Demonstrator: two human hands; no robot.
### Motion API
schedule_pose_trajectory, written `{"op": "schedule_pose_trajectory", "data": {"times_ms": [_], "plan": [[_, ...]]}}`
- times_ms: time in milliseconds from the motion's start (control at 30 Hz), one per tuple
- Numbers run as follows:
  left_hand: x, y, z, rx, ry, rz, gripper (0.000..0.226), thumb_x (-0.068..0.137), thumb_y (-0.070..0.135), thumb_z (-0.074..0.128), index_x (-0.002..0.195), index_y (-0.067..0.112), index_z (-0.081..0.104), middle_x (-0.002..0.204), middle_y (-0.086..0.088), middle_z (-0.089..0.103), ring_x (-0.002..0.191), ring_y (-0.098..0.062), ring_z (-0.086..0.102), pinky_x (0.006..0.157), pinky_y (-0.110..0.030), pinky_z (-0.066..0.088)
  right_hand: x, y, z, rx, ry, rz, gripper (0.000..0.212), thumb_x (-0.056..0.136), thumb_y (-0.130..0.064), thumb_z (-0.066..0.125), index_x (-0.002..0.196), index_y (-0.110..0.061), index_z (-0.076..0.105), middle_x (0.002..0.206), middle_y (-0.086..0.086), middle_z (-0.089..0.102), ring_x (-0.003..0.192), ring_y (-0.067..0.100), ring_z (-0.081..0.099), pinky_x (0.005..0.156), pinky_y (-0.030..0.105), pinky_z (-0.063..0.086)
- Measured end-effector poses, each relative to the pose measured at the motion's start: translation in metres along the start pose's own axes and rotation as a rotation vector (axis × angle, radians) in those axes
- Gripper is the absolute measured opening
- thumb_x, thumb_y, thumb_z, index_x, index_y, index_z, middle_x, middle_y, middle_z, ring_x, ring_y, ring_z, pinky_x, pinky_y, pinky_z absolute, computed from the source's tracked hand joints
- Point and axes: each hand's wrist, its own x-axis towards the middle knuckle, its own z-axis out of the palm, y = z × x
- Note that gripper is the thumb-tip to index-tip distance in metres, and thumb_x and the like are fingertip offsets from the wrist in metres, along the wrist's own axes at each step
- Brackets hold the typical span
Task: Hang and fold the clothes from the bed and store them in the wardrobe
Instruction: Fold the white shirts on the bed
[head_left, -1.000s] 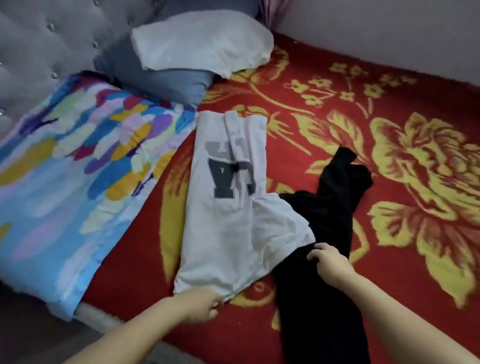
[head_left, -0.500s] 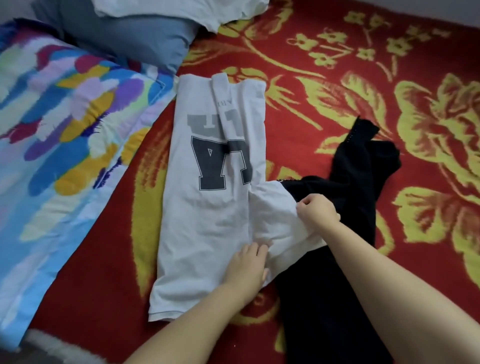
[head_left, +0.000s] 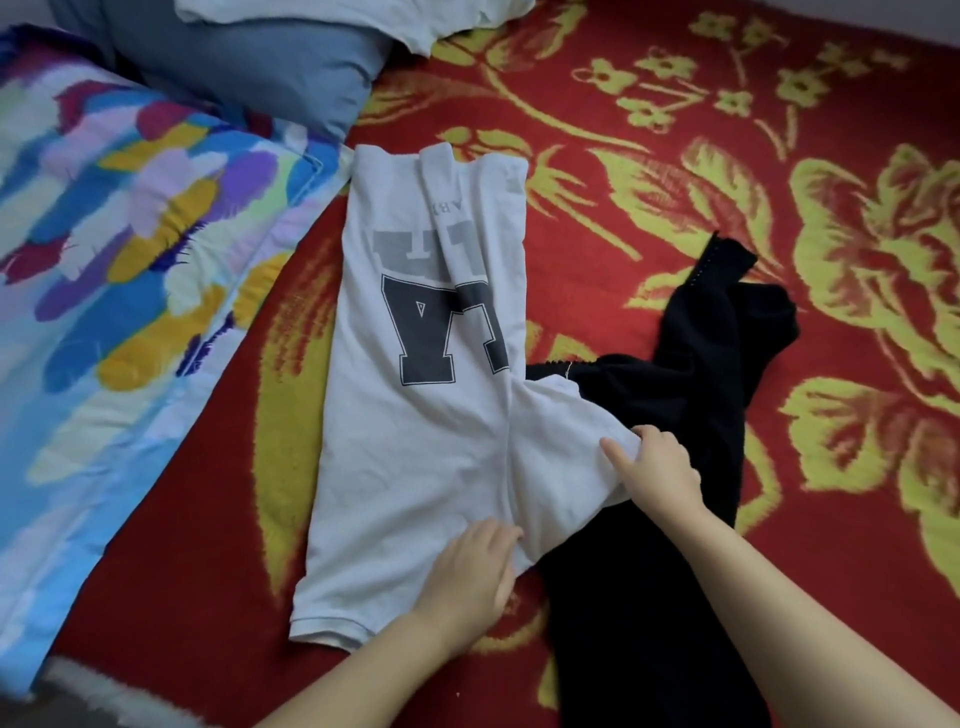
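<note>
A white T-shirt with dark block letters lies lengthwise on the red bed cover, folded narrow. Its right sleeve sticks out to the right, over a black garment. My left hand rests flat on the shirt near the lower right edge, fingers straight. My right hand grips the end of that sleeve, thumb on top and fingers curled under the cloth. The black garment stretches from the lower edge of the view up to the right of the shirt.
A red blanket with yellow flowers covers the bed. A colourful quilt lies at the left, a blue-grey pillow at the top with a white cloth on it.
My left hand slid from the shirt's bottom hem to its lower right side. My right hand took hold of the sleeve end. The view moved closer to the bed.
</note>
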Motion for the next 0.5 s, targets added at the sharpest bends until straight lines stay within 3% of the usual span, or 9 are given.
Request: {"op": "schedule_pose_trajectory", "data": {"times_ms": [67,167,267,333,400,500], "plan": [[-0.015,-0.017,-0.013,0.093,0.093,0.056,0.041,0.078,0.024,0.050,0.117,0.017,0.056,0.108,-0.001,0.065,0.097,-0.019,0.061,0.088,-0.029,0.037,0.000,-0.003,0.001,-0.003,0.047,-0.035,0.046,0.090,-0.050,0.052,0.123,-0.019,0.058,0.127,0.007,0.049,0.119,0.027,0.045,0.096,0.045,0.036],[-0.036,-0.052,-0.028,0.348,0.048,-0.021,0.065,0.062,0.033,0.078,0.124,0.020,0.062,0.127,-0.008,0.063,0.115,-0.023,0.062,0.098,-0.050,0.041,-0.003,-0.015,0.002,0.057,0.127,-0.129,0.037,0.090,-0.041,0.058,0.119,-0.019,0.062,0.129,0.003,0.047,0.121,0.024,0.043,0.098,0.043,0.035],[-0.054,-0.082,-0.037,0.427,-0.088,-0.169,0.081,0.041,0.043,0.092,0.115,0.019,0.071,0.129,-0.013,0.060,0.116,-0.030,0.060,0.081,-0.057,0.051,-0.008,-0.028,0.006,0.044,0.161,-0.126,0.039,0.090,-0.036,0.060,0.119,-0.011,0.059,0.127,0.008,0.047,0.119,0.028,0.044,0.095,0.044,0.042],[-0.065,-0.097,-0.036,0.462,-0.154,-0.188,0.086,0.038,0.046,0.092,0.117,0.020,0.070,0.130,-0.013,0.060,0.115,-0.031,0.060,0.078,-0.056,0.052,-0.013,-0.029,0.010,0.171,0.212,0.020,0.049,0.088,-0.039,0.062,0.124,-0.007,0.050,0.128,0.016,0.045,0.118,0.034,0.044,0.091,0.047,0.044],[-0.070,-0.103,-0.033,0.463,-0.162,-0.181,0.088,0.040,0.045,0.091,0.120,0.019,0.068,0.132,-0.012,0.059,0.118,-0.030,0.059,0.081,-0.056,0.050,-0.022,-0.024,0.014,0.434,0.258,0.318,0.061,0.086,-0.043,0.064,0.129,-0.006,0.041,0.135,0.022,0.040,0.120,0.040,0.043,0.093,0.048,0.042],[-0.072,-0.104,-0.029,0.440,-0.166,-0.191,0.088,0.041,0.043,0.090,0.122,0.019,0.067,0.133,-0.012,0.058,0.120,-0.030,0.057,0.083,-0.058,0.049,-0.037,-0.020,0.024,0.962,0.158,0.701,0.072,0.085,-0.042,0.066,0.137,-0.004,0.034,0.135,0.016,0.043,0.114,0.032,0.050,0.088,0.042,0.046]]}}
